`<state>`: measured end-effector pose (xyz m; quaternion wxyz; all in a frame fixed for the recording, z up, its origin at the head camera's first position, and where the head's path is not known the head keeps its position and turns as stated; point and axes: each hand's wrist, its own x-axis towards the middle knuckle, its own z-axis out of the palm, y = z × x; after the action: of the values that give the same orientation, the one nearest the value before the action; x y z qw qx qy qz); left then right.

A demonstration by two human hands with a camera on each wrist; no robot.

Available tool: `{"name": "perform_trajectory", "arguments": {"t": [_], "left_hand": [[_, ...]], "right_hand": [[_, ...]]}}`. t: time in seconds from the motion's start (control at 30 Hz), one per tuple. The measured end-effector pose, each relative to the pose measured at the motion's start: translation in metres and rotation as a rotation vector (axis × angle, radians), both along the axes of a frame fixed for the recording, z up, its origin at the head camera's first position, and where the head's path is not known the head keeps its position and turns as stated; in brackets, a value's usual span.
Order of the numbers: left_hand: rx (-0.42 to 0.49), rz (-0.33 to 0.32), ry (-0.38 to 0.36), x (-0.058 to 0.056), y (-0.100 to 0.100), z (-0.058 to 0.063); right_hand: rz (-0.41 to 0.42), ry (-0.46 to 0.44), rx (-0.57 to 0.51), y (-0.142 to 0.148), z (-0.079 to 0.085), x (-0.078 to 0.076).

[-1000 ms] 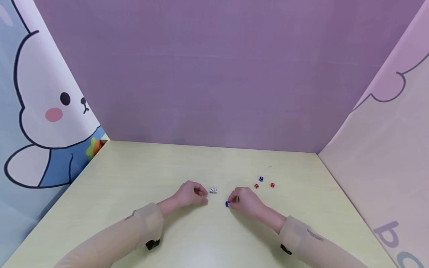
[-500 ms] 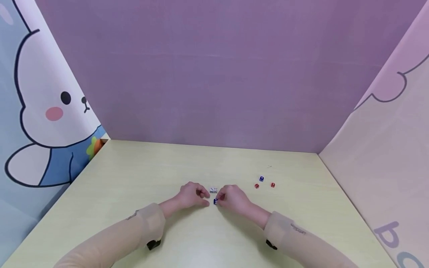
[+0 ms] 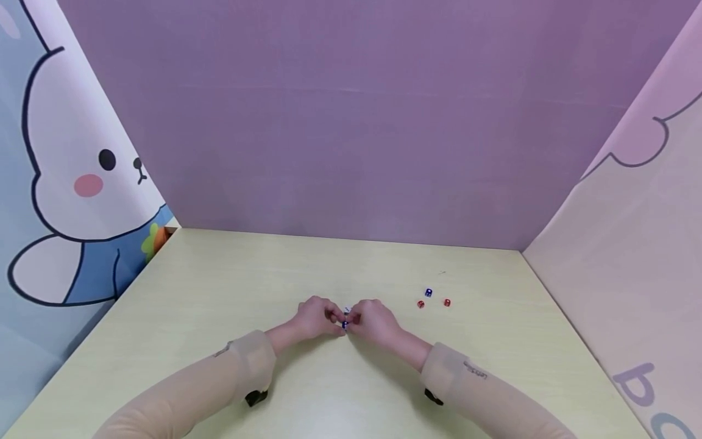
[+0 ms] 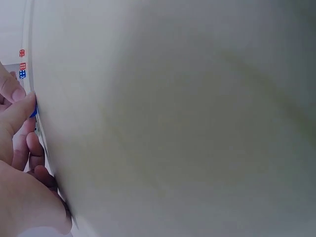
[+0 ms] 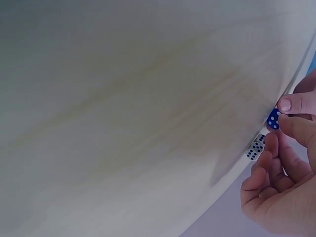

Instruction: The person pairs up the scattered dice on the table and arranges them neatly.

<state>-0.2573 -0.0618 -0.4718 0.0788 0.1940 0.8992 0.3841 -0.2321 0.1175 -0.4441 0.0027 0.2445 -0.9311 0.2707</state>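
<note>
A blue die with white pips (image 3: pixel 345 325) is near the table's middle, between my two hands. My right hand (image 3: pixel 375 322) pinches it from the right with thumb and fingers. From the left, my left hand (image 3: pixel 314 318) has its thumb and forefinger closed up to the same die, with fingertips meeting those of the other hand. In the right wrist view the blue die (image 5: pixel 274 119) shows between the two thumbs. Just behind it are white dice (image 5: pixel 256 147) with dark pips, partly covered by the fingers. Only a sliver of the blue die (image 4: pixel 33 113) shows in the left wrist view.
Another blue die (image 3: pixel 428 292) lies to the right, near two red dice, one nearer (image 3: pixel 420 304) and one farther right (image 3: pixel 447 302). The pale wooden table (image 3: pixel 230 268) meets a purple panel (image 3: pixel 351 152) at the back. Printed cloth sheets stand at both sides.
My right hand has moved left, bringing the blue die up to my left hand in front of the white dice. The left fingers have closed in on that die.
</note>
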Motion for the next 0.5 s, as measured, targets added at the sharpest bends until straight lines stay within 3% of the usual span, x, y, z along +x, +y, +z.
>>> {"name": "perform_trajectory", "arguments": {"t": [0.3, 0.5], "left_hand": [[0.057, -0.003, -0.062, 0.0025, -0.0019, 0.0042], [0.076, -0.007, -0.065, 0.0028, -0.0035, 0.0043]], "right_hand": [[0.0, -0.001, 0.007, -0.0015, 0.0016, -0.0002], [-0.005, -0.013, 0.011, -0.0016, 0.0004, -0.0022]]}}
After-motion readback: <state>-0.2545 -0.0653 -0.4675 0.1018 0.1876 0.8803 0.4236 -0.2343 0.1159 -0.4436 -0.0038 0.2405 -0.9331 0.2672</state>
